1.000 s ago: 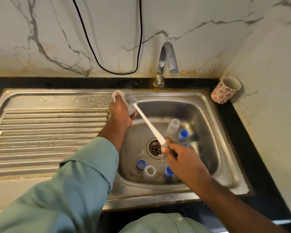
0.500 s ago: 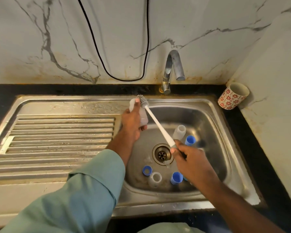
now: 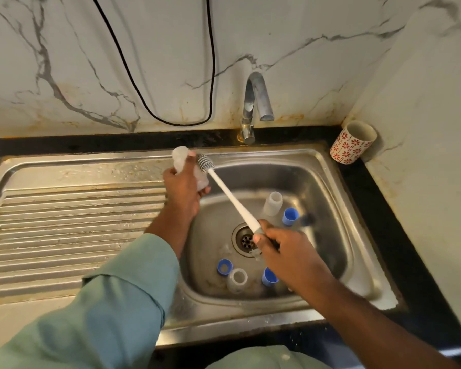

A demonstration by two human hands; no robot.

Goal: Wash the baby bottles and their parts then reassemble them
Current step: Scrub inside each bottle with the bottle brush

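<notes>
Over the steel sink's (image 3: pixel 317 166) back-left rim, a left hand (image 3: pixel 183 190) grips a translucent plastic bottle (image 3: pixel 180 159); the right hand (image 3: pixel 282 247) clamps a white long-handled brush (image 3: pixel 229 194), ribbed head beside the bottle.

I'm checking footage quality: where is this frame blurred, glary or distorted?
Head view: motion blur smears a dark object beside the right hand; glare on the wet sink front rim; wide-angle bends the counter edges; the brush stays sharp.
</notes>
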